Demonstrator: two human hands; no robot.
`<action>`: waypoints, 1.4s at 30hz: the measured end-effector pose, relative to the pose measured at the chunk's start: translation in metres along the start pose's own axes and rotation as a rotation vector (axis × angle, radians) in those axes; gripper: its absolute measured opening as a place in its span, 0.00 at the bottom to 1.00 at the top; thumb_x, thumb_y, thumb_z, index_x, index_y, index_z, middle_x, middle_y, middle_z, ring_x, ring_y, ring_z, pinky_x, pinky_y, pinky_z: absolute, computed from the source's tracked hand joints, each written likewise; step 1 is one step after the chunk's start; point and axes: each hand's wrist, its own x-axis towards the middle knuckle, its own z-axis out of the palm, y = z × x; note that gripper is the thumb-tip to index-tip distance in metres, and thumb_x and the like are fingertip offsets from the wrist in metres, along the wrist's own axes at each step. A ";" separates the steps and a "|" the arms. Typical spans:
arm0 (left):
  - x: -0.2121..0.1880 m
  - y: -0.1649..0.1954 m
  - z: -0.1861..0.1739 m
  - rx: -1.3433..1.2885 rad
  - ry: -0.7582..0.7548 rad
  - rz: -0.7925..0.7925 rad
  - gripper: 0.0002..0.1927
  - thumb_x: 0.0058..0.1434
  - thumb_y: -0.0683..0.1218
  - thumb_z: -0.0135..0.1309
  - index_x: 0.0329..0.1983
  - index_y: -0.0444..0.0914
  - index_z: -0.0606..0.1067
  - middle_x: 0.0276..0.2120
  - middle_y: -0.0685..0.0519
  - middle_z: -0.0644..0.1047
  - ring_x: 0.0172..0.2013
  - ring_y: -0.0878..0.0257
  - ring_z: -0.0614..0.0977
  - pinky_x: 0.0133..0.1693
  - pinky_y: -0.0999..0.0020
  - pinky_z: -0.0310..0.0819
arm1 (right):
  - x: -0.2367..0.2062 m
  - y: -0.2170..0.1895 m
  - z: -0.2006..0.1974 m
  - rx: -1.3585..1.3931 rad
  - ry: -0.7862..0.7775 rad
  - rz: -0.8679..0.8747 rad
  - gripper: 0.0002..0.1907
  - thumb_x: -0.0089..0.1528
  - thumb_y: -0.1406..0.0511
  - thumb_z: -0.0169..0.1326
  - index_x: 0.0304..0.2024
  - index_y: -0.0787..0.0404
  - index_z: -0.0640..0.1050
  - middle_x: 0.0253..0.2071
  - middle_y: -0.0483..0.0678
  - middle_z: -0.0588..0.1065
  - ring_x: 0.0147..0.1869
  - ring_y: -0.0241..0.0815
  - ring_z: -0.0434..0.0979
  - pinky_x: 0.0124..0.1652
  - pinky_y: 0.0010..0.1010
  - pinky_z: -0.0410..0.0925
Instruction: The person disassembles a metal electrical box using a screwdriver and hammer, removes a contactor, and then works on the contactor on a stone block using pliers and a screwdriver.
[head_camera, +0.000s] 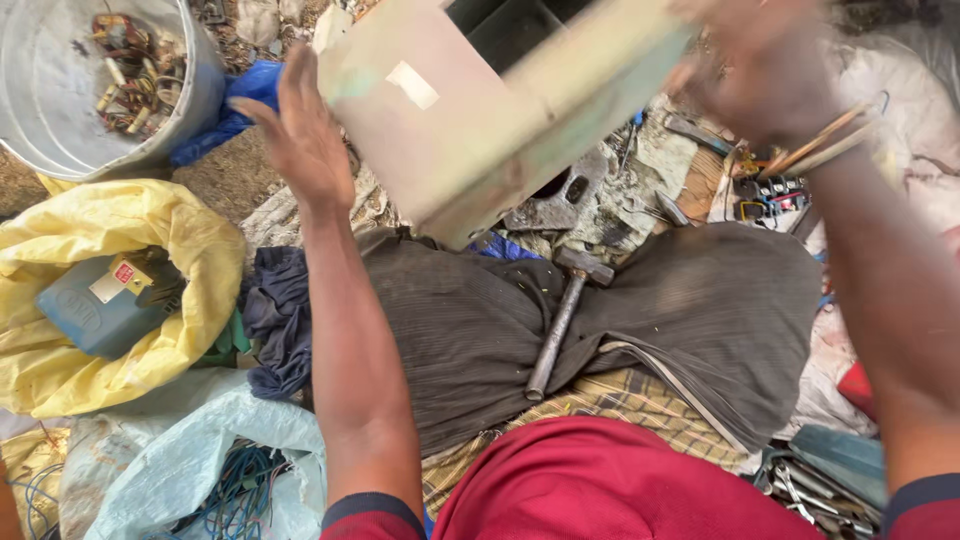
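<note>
Both hands are raised over the lap, on either side of a pale green metal box (480, 110) that is tilted and blurred. The left hand (300, 135) lies flat and open-fingered against the box's left side. The right hand (770, 70) is at its upper right edge, too blurred to tell its grip. Below the box, 1 hammer (562, 315) rests on the lap. Left of the box stand a grey bucket (200, 95) of scrap and a yellow sack (180, 240).
</note>
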 end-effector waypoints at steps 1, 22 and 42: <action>-0.005 -0.002 0.001 0.115 0.049 -0.044 0.56 0.66 0.81 0.34 0.81 0.35 0.54 0.80 0.42 0.52 0.80 0.51 0.50 0.80 0.55 0.40 | -0.003 -0.012 0.012 -0.063 0.021 -0.059 0.28 0.71 0.47 0.48 0.57 0.63 0.78 0.48 0.54 0.79 0.54 0.53 0.79 0.55 0.51 0.69; -0.071 -0.044 0.037 -0.051 0.499 -0.631 0.40 0.55 0.55 0.61 0.72 0.46 0.64 0.59 0.53 0.73 0.60 0.55 0.73 0.53 0.44 0.70 | 0.033 0.041 0.201 1.693 0.313 1.620 0.53 0.58 0.33 0.47 0.73 0.59 0.57 0.72 0.61 0.57 0.74 0.67 0.61 0.66 0.61 0.64; -0.151 0.024 0.254 0.160 -0.503 -0.496 0.65 0.43 0.50 0.68 0.76 0.34 0.39 0.61 0.37 0.64 0.56 0.48 0.75 0.51 0.50 0.78 | -0.177 -0.077 -0.040 1.481 1.439 1.059 0.24 0.70 0.51 0.48 0.62 0.55 0.73 0.48 0.55 0.73 0.47 0.47 0.71 0.45 0.40 0.65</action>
